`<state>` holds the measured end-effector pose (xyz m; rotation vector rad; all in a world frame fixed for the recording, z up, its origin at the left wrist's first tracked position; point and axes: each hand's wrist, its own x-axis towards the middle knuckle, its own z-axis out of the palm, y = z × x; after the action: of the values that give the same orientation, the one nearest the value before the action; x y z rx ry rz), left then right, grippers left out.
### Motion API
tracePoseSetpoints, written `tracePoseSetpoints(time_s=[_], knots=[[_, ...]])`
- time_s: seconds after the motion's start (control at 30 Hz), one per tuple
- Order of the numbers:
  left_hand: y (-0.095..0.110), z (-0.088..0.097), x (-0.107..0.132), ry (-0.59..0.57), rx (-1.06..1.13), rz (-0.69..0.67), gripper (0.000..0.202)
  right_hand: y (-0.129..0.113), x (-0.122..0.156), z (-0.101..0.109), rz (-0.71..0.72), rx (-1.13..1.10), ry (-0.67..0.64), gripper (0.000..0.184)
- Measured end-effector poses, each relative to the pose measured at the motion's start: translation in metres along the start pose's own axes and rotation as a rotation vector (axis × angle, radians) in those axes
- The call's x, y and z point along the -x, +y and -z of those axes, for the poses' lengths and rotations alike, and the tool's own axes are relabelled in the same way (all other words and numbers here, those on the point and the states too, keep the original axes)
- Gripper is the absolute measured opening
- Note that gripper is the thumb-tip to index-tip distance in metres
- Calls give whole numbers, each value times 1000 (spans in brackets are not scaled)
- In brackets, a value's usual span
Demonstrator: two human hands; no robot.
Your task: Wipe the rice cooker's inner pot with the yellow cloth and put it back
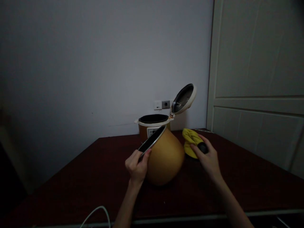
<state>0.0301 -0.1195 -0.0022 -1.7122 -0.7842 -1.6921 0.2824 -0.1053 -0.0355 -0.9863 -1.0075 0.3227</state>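
In the head view, the left hand [136,167] pinches the thin metal rim of a rounded, smooth, ochre-coloured inner pot [166,160], its fingers [145,154] closed on the edge with the thumb outside. The pot stands tipped on the dark red-brown surface [83,177], its dark mouth turned up and to the left. Just right of it, the right hand [209,160] lies with loosely curved fingers [196,148] over a small dark rounded object [202,147]; whether they grip it or only rest on it cannot be told. That object touches a crumpled yellow cloth [190,139]. Behind the pot stands 1 rice cooker [152,125], its domed cream lid [184,98] hinged open. A white cable [97,212] curves at the near edge.
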Motion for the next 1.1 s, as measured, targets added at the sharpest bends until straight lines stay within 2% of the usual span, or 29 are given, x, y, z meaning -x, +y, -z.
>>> tracePoseSetpoints(time_s=[0.1, 0.17, 0.23, 0.3, 0.4, 0.53, 0.63, 0.7, 0.77, 0.87, 1.0, 1.1], knots=[[-3, 5, 0, 82, -10, 249, 42, -23, -41, -21, 226, 185, -126, 50], [-4, 5, 3, 110, 7, 411, 45, -36, -62, -38, 315, 240, -279, 43], [-3, 5, 8, 138, 27, 535, 45, -49, -73, -53, 354, 272, -416, 38], [-2, 5, 12, 172, 32, 609, 44, -63, -71, -63, 388, 303, -484, 36], [-1, 5, 16, 207, 36, 644, 41, -85, -46, -66, 490, 338, -485, 40], [1, 8, 19, 218, 40, 612, 39, -102, 10, -56, 693, 405, -432, 46], [3, 8, 21, 190, 59, 575, 40, -104, 45, -48, 813, 402, -516, 53], [3, 7, 23, 193, 75, 573, 40, -105, 55, -44, 871, 392, -582, 57], [2, 5, 25, 210, 86, 599, 39, -108, 52, -40, 866, 369, -613, 56], [0, 6, 26, 234, 98, 668, 37, -115, 34, -34, 865, 335, -630, 47], [3, 10, 25, 263, 120, 751, 33, -117, 6, -29, 1014, 397, -542, 28], [6, 12, 25, 263, 116, 763, 34, -115, -5, -31, 1013, 458, -547, 39]])
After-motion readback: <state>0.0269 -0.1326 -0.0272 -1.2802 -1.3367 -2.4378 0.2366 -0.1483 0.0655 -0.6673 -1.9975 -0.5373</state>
